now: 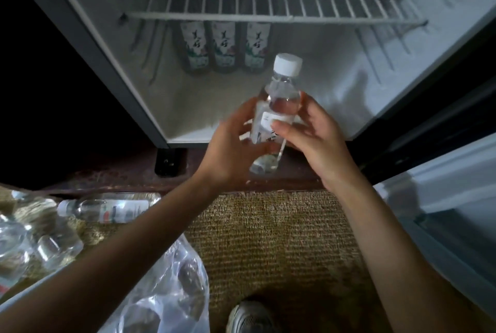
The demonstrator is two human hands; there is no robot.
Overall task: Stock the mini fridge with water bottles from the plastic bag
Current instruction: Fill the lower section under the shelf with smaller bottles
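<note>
I hold one clear water bottle [279, 96] with a white cap upright in front of the open mini fridge [188, 107]. My left hand [230, 150] wraps its lower part from the left and my right hand [314, 139] grips its label from the right. Three labelled bottles [224, 46] stand in a row at the back of the fridge floor, under the wire shelf [273, 17]. More bottles stand blurred on that shelf. The clear plastic bag [166, 295] lies at the lower left on the carpet.
Loose water bottles [104, 207] lie on the carpet at the left, by the bag. The fridge door [442, 198] stands open at the right. A dark wooden ledge [128, 174] runs under the fridge. A grey shoe [249, 316] shows at the bottom edge.
</note>
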